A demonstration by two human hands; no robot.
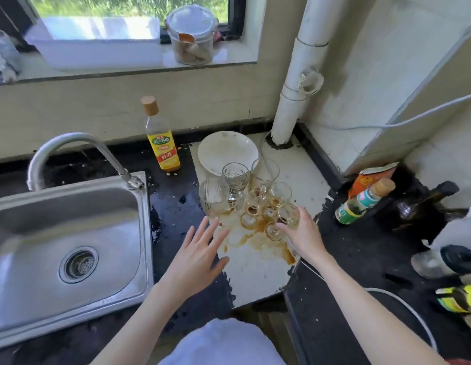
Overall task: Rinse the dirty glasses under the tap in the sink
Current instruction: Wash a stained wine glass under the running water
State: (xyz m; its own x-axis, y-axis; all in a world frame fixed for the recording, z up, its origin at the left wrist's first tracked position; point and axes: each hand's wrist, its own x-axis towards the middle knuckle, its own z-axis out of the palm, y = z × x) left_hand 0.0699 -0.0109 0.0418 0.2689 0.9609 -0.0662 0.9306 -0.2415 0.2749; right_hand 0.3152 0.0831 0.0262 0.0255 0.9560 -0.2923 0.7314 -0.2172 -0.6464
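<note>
Several clear, brown-stained glasses (pixel 251 196) cluster; right hand (pixel 302 233) grips one.

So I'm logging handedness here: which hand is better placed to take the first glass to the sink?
Right hand: it already grips a small glass. Left hand hovers open, holding nothing, nearer the sink.
</note>
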